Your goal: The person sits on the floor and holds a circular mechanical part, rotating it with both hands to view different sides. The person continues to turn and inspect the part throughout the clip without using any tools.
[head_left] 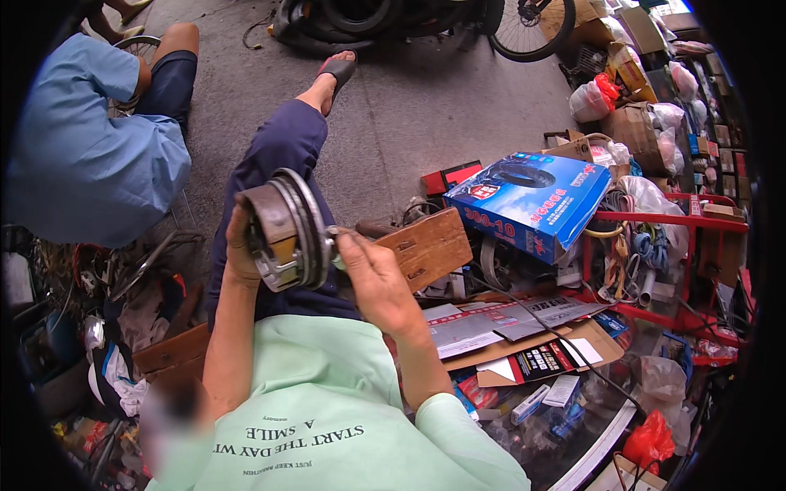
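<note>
One board [431, 248] beside right hand [375, 280]

On the grey concrete floor [442, 106], black rubber tyres [352, 20] are heaped, a spoked bicycle wheel with a thin black tyre [530, 11] is supported, and a dark open sandal [338, 67] is planted. On the transparent, white-edged counter top [604, 455], flattened grey-and-brown cardboard [514, 322] is laid.
</note>
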`<state>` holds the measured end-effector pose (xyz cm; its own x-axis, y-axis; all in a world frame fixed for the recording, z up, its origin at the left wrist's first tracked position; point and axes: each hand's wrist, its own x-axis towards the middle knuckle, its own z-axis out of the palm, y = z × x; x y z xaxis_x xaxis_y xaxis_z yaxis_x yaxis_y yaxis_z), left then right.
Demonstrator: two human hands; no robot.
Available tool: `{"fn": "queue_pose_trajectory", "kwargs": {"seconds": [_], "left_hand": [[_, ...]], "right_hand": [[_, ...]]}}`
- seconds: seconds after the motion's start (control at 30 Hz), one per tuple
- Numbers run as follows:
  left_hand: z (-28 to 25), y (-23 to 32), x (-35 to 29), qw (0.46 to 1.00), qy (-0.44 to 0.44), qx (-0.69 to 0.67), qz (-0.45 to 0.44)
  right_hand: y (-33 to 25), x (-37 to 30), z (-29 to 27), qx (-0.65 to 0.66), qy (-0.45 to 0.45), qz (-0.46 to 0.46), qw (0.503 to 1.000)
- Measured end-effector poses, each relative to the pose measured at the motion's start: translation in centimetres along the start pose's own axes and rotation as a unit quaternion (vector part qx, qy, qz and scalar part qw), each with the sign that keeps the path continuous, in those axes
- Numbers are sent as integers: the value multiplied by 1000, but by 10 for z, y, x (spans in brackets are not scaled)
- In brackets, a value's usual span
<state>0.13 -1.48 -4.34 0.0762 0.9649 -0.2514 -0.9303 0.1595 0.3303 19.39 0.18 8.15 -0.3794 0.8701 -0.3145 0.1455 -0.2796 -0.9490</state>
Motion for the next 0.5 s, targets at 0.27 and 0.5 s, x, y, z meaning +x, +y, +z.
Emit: {"fn": "queue_pose_trajectory", "kwargs": {"seconds": [0.27, 0.5], "left_hand": [[2, 4, 10, 999, -8, 42, -31], [-26, 12, 4, 997, -72, -18, 3]], "right_hand": [[16, 1, -25, 140, -11, 158, 977], [14, 5, -28, 129, -47, 157, 978]]}}
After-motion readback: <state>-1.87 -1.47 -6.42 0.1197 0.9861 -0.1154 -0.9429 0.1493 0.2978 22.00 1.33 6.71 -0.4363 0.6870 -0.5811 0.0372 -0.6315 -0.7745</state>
